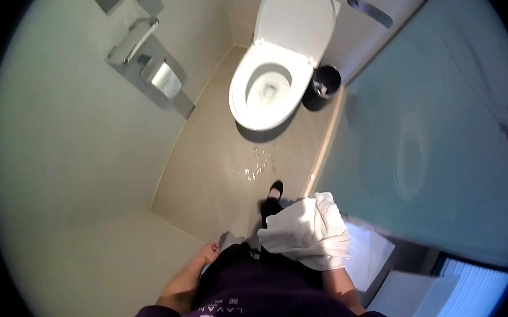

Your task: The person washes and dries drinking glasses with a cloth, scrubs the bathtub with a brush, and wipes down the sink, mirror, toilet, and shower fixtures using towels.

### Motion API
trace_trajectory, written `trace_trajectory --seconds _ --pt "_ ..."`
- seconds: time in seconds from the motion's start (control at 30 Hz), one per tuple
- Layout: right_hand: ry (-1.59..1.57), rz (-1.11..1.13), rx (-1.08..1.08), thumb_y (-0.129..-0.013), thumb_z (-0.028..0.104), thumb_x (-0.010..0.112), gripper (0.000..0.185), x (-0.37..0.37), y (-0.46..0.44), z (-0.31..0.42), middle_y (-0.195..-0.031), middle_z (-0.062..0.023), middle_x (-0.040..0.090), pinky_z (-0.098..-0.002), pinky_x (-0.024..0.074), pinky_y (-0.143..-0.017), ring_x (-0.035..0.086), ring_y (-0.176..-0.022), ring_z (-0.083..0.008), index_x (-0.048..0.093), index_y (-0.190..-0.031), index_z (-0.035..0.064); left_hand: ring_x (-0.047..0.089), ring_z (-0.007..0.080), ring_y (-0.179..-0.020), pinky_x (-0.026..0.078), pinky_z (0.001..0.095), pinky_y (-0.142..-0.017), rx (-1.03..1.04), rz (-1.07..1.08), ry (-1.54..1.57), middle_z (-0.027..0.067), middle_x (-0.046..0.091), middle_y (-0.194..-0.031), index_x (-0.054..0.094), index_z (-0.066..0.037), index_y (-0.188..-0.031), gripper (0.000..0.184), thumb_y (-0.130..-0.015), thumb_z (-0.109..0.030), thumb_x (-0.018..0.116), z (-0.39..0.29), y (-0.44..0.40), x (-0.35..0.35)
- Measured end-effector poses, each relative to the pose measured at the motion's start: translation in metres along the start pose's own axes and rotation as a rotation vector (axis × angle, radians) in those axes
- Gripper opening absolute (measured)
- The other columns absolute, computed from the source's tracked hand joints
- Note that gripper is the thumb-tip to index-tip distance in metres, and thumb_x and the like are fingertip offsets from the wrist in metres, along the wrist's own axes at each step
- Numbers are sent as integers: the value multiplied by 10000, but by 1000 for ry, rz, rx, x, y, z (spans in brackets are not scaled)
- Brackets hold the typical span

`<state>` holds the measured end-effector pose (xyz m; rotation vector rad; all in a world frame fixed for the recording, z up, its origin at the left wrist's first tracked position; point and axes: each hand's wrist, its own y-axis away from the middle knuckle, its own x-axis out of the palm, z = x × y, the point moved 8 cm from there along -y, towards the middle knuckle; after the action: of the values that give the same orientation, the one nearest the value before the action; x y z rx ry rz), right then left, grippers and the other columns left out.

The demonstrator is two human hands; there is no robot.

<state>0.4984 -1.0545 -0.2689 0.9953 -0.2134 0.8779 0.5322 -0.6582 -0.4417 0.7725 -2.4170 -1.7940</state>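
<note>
A white towel [306, 228] hangs bunched over my right hand, hiding the fingers; only the right forearm shows below it. My left hand [211, 253] is low by my left hip with the fingers curled closed. Next to it is a pale grey patch [232, 239], and I cannot make out whether the hand holds it. Ahead stands a white toilet [242, 100] with its lid [297, 17] and seat raised. Wet drops [256, 167] shine on the floor between the toilet and my black shoe [276, 188].
A black waste bin [322, 86] with some litter inside stands right of the toilet. On the left wall are a grab bar [140, 41] and a metal paper holder [165, 79]. A frosted glass panel [429, 134] borders the right side, above a raised floor edge [326, 138].
</note>
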Motion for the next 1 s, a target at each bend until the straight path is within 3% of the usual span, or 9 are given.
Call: trace_trajectory --seconds 0.1,0.2,0.4,0.6,0.77,0.8,0.87,0.93,1.0 --pt "62 20 46 -810 348 570 686 43 -88 39 -1381 -190 201 -499 384 -863 188 -1209 -461 222 -1382 197 323 400 -1218 290 407 -1015 -168 -98 50 256 300 -1322 275 -166 -1327 633 -807 -437 515 -55 -6 -41" --pt "163 21 87 -805 353 575 691 76 -164 70 -1385 -197 188 -514 381 -863 175 -1210 -480 224 -1380 201 341 431 -1197 303 431 -1005 -231 -179 66 314 272 -1305 180 -227 -1369 795 -742 -572 526 -139 -22 -96" --pt "488 -143 -61 -795 363 583 699 117 -330 163 -1394 -212 163 -543 376 -861 148 -1210 -519 228 -1378 210 390 463 -1136 342 475 -956 -111 17 -22 312 313 -1276 173 -232 -1379 843 -712 -600 533 -171 -138 -99" --pt "996 -397 -497 -785 373 591 708 214 -564 257 -1403 -227 137 -573 371 -860 121 -1210 -558 232 -1376 219 476 428 -1018 416 491 -843 -153 -47 -96 281 415 -1147 201 -236 -1371 793 -729 -553 541 -245 -168 -212" --pt "1368 -1037 -311 -777 381 598 715 287 -722 193 -1410 -239 115 -597 366 -859 98 -1210 -591 236 -1374 227 525 389 -851 452 473 -719 -114 -173 -154 232 473 -973 303 -220 -1319 719 -704 -475 575 -257 -180 -231" --pt "1435 -1027 -358 -776 383 599 716 299 -731 165 -1412 -241 111 -602 366 -859 94 -1210 -597 236 -1374 229 527 392 -840 455 470 -713 -98 -209 -134 234 479 -959 320 -211 -1308 703 -703 -450 585 -263 -182 -236" --pt "1666 -655 -890 -737 344 627 676 312 -719 109 -1406 -238 138 -624 350 -845 114 -1231 -564 323 -1329 224 527 394 -835 457 465 -711 -138 -227 -143 238 485 -944 343 -197 -1292 673 -707 -414 593 -271 -184 -240" --pt "1884 -73 -788 -684 311 657 599 319 -652 35 -1406 -219 164 -624 363 -805 143 -1240 -542 440 -1233 208 522 399 -861 453 464 -738 -170 -200 -102 248 480 -974 342 -190 -1293 660 -718 -392 595 -280 -189 -238" --pt "2018 333 -802 -708 279 623 388 280 -569 -32 -1399 -105 263 -597 368 -807 232 -1252 -454 538 -1080 204 512 407 -917 441 466 -795 -218 -127 -21 266 465 -1051 318 -190 -1311 665 -736 -383 591 -284 -192 -235"
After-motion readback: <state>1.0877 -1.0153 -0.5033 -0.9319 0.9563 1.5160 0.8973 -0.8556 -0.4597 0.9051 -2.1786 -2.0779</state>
